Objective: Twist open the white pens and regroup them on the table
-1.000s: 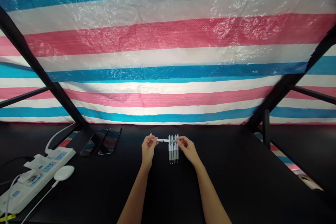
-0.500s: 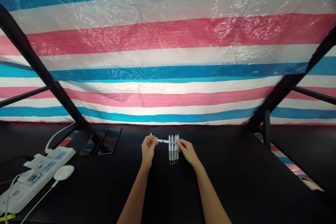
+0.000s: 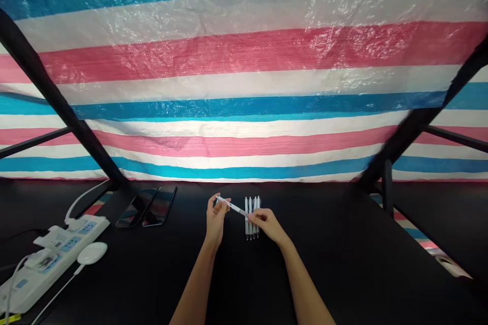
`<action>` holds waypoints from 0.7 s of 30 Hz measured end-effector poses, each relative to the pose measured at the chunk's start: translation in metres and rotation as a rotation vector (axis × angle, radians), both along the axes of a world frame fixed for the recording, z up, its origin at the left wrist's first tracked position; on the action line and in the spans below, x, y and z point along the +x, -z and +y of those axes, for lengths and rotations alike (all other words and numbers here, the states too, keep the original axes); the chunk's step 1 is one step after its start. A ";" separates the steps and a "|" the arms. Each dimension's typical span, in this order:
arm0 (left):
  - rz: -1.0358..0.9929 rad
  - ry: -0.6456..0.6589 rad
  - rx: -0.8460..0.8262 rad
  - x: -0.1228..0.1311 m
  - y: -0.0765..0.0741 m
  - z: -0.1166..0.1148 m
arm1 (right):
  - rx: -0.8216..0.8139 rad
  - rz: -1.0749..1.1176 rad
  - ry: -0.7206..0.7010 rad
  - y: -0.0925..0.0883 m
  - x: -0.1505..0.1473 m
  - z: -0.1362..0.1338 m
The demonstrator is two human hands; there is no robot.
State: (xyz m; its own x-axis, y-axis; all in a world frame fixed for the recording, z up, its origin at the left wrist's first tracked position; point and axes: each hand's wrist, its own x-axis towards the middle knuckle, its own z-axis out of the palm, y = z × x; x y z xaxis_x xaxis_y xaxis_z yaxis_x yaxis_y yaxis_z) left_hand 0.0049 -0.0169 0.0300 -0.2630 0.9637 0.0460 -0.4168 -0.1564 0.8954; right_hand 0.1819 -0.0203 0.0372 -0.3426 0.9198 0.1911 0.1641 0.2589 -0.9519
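My left hand [image 3: 216, 219] and my right hand [image 3: 268, 225] both grip a white pen [image 3: 232, 206], which slants across the space between them. Its upper left tip sticks out past my left fingers, while its lower right end disappears inside my right fingers. My right hand lies over the lower right part of a row of several upright-lying white pens [image 3: 251, 216] with grey grips, set side by side on the black table [image 3: 305, 264]. My right hand hides part of that row.
Two smartphones [image 3: 135, 207] [image 3: 160, 205] lie left of my hands. Further left are a white power strip [image 3: 57, 259] with cables and a white wireless mouse [image 3: 92, 253]. A striped tarpaulin [image 3: 244, 76] and black diagonal bars stand behind the table.
The held pen has swung from nearly level to a slant, its right end now lower. My right hand has moved down and left across the row. The row itself stays put.
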 end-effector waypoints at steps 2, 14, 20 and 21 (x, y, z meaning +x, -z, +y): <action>0.006 0.022 -0.007 0.001 -0.001 -0.002 | -0.002 -0.032 -0.044 0.000 -0.003 -0.002; -0.077 0.194 -0.076 0.003 -0.006 -0.005 | 0.033 0.065 0.224 0.007 0.007 0.008; -0.067 0.226 -0.091 0.003 -0.008 -0.005 | 0.046 0.052 0.250 0.008 0.007 0.009; -0.064 0.226 -0.094 0.003 -0.008 -0.005 | 0.044 0.054 0.259 0.008 0.007 0.009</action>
